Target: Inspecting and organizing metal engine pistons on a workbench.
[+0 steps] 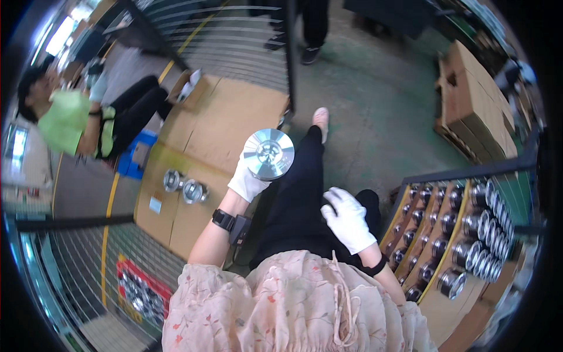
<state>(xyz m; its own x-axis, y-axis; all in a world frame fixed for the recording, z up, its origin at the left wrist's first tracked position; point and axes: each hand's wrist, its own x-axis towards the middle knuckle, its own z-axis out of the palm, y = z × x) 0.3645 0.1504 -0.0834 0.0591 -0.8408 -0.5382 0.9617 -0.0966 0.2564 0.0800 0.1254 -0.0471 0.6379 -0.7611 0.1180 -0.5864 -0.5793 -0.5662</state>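
My left hand, in a white glove, grips a shiny round metal piston. Its flat face with a bowl in the middle is turned up toward me, and it hides most of my fingers. My right hand, also gloved in white, is above my lap beside my right knee. Its fingers are stretched and a little apart, with nothing in them. To the left of my left forearm, two more metal pistons lie side by side on a cardboard-covered table.
At my right stands a rack holding rows of metal pistons. A red crate of metal parts is at lower left. A co-worker sits beyond the table, near a blue crate. Cardboard boxes rest on a pallet at far right.
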